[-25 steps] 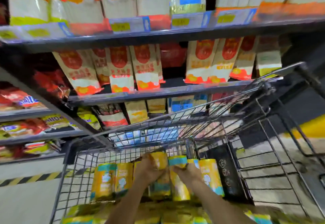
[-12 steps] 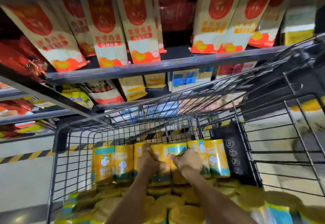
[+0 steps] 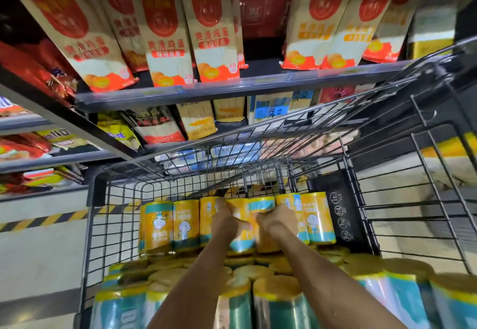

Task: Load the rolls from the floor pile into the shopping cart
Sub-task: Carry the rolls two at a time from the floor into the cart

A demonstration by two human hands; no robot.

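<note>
In cart [image 3: 93, 189], left hand [image 3: 227, 221], right hand [image 3: 278, 221] grip rolls [image 3: 261, 206].

Dim store lighting, motion blur, wide-angle bending at edges

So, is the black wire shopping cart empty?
No, yellow-and-teal wrapped rolls stand in a row inside the black wire shopping cart.

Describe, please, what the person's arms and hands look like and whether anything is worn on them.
Both forearms are bare, with no sleeves in view. The left hand and right hand wear no gloves. No watch, bracelet or ring shows, though blur could hide a thin one.
</note>
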